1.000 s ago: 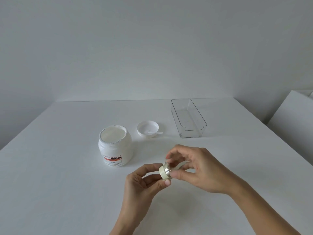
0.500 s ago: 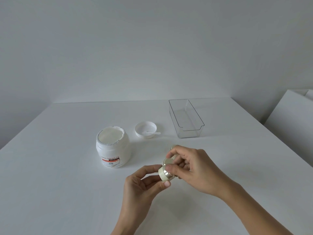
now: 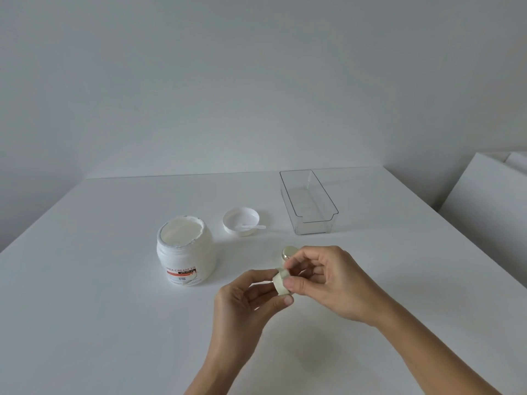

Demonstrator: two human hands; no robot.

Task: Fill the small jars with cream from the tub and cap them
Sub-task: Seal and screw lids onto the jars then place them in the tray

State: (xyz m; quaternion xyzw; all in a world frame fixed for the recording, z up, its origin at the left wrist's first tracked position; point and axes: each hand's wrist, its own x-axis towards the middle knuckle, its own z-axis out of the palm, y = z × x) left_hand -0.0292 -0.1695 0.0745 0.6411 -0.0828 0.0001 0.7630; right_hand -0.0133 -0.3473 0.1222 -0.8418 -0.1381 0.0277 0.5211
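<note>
My left hand [image 3: 245,300] pinches a small cream-coloured jar [image 3: 281,285] between thumb and fingertips, low in the middle of the view. My right hand [image 3: 330,283] is curled just right of it. Its fingers hold the jar's shiny pale-gold cap [image 3: 288,251], which shows above them, apart from the jar. The right thumb touches the jar's side. The jar's inside is hidden. The big white cream tub [image 3: 185,252] stands open to the left, full of white cream.
The tub's white lid [image 3: 241,219] lies upside down behind the hands, with a small white spatula [image 3: 253,227] resting in it. A clear plastic tray [image 3: 309,205] sits at the back right. A white panel [image 3: 484,201] stands beyond the table's right edge.
The cap has come off the jar. My right hand lifted it up and back, while my left hand kept the jar in about the same place.
</note>
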